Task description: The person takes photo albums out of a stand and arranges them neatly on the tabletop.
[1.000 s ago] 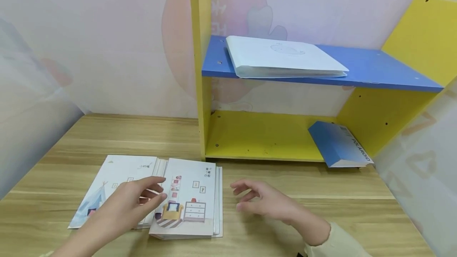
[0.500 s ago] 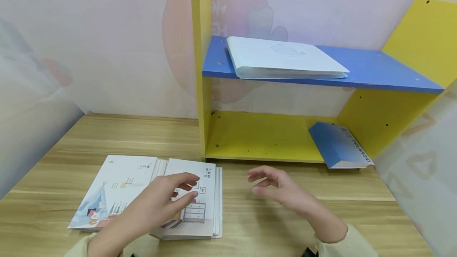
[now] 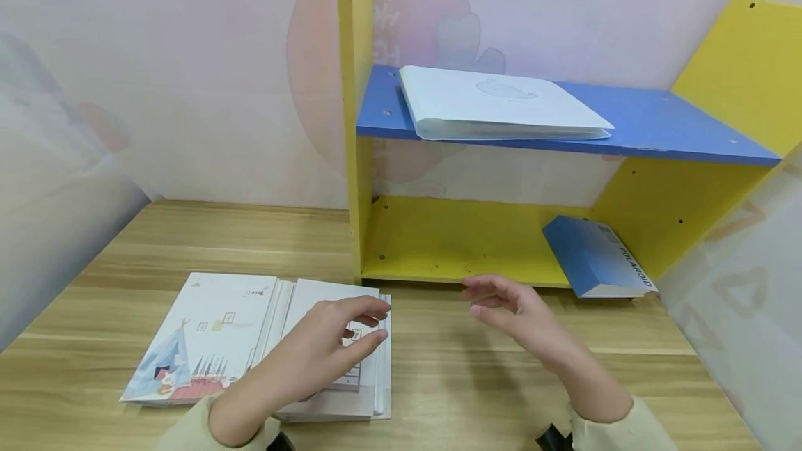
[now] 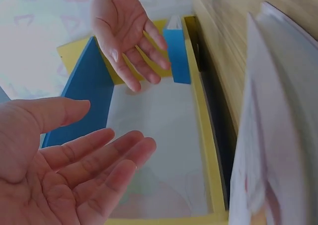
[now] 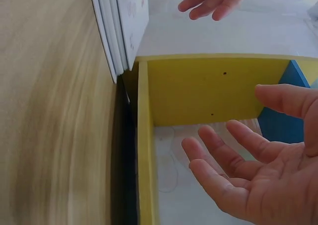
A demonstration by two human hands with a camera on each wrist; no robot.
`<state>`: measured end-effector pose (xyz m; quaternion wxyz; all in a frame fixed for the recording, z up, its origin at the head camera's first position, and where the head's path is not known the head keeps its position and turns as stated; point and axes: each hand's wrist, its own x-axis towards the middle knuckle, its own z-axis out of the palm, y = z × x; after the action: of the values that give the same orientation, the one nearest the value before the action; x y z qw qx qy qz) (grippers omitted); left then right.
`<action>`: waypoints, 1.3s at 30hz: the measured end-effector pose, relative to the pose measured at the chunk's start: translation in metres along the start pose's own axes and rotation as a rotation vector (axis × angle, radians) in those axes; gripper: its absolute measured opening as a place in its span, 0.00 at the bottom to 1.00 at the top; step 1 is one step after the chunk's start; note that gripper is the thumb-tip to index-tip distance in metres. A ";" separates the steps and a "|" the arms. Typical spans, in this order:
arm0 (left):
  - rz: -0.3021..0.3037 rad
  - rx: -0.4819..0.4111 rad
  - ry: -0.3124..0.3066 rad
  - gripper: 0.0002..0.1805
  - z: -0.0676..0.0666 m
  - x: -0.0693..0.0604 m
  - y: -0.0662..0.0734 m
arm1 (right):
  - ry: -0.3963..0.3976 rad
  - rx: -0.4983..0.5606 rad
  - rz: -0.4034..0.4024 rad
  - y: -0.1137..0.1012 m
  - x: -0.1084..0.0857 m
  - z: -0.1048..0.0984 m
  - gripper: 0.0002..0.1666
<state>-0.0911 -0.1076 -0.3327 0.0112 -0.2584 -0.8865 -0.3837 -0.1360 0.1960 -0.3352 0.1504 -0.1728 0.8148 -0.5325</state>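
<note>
Our left hand [image 3: 332, 343] and right hand [image 3: 514, 305] are hanging empty, fingers relaxed.
The right-hand white illustrated book [image 3: 344, 401] is lying below the nearer left hand, its long axis running away from us across the wood-grain worktop [image 3: 263, 235].

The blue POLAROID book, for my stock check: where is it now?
In the head view, the POLAROID book lies at the right end of the yellow bottom board, below the blue shelf, right of the right hand.

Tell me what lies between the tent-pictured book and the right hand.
The head view shows the left hand over a second white book, then bare wooden tabletop up to the right hand.
</note>
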 end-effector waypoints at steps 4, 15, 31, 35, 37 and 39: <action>0.009 -0.019 0.002 0.14 0.007 0.009 0.006 | 0.049 -0.005 0.002 -0.002 -0.002 -0.007 0.28; 0.052 -0.044 -0.018 0.15 0.019 0.036 0.022 | 0.140 -0.001 -0.047 -0.005 -0.009 -0.031 0.26; 0.083 -0.167 -0.017 0.18 0.033 0.067 0.041 | 0.244 0.131 -0.118 0.009 -0.024 -0.078 0.21; 0.070 -0.194 -0.025 0.18 0.040 0.077 0.047 | 0.286 0.181 -0.115 0.013 -0.027 -0.091 0.20; 0.059 -0.201 -0.032 0.18 0.045 0.082 0.049 | 0.302 0.208 -0.121 0.016 -0.029 -0.096 0.20; 0.047 -0.203 -0.039 0.19 0.049 0.087 0.051 | 0.313 0.248 -0.134 0.019 -0.030 -0.101 0.20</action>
<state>-0.1337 -0.0057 -0.3139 -0.0233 -0.2861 -0.8368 -0.4662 -0.1548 0.2990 -0.3113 0.0064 -0.1223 0.7432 -0.6577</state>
